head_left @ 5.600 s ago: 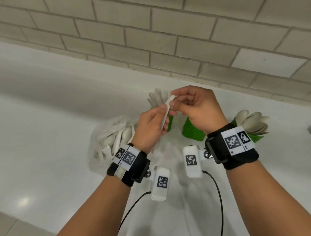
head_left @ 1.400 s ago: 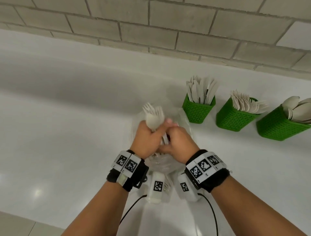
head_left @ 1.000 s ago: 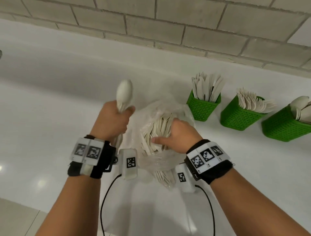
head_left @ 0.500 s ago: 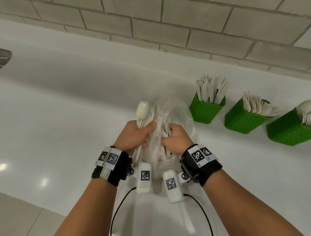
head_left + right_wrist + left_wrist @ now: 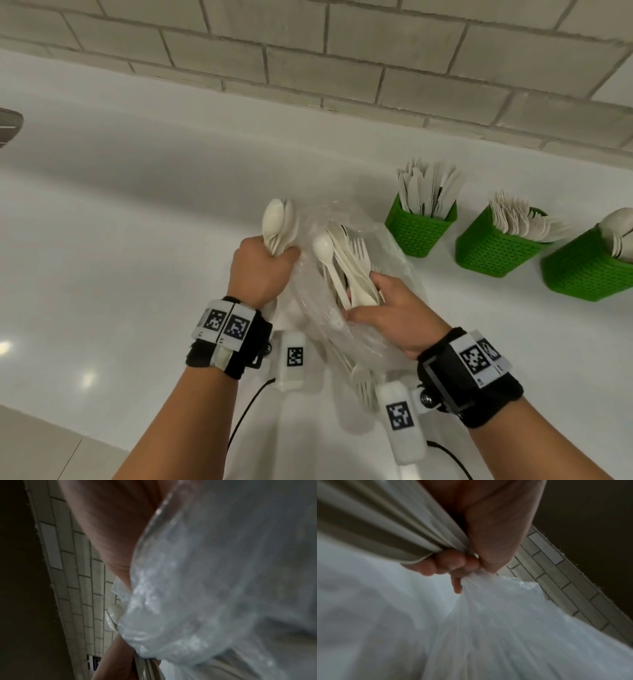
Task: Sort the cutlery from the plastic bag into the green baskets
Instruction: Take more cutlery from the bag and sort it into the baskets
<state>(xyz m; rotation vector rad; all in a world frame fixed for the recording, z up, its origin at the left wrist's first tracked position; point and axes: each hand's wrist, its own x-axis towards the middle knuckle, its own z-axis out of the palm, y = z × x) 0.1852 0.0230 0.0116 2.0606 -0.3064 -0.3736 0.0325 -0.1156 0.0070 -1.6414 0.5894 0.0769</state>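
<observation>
- The left hand (image 5: 262, 270) is clenched round a bunch of white spoons (image 5: 279, 224), bowls pointing up and away from the person. In the left wrist view its fingers (image 5: 447, 563) also pinch a gathered edge of the plastic bag (image 5: 513, 622).
- The right hand (image 5: 394, 315) reaches into the mouth of the bag (image 5: 346, 329). Its fingers curl around a handful of mixed cutlery (image 5: 346, 263): a spoon and forks fan out above the knuckles.
- The bag lies on the white counter (image 5: 120, 222) between the two hands, crumpled and see-through, with more forks showing through its lower end (near the right wrist camera).
- In the right wrist view the plastic (image 5: 214, 581) fills most of the picture, blurred.
- Three green baskets stand in a row on the counter, to the right of the bag. The nearest one (image 5: 419, 229) holds knives, the middle one (image 5: 493, 251) forks, and the far right one (image 5: 589, 274) spoons, partly cut off by the picture edge.
- A brick wall (image 5: 308, 61) runs behind the counter.
</observation>
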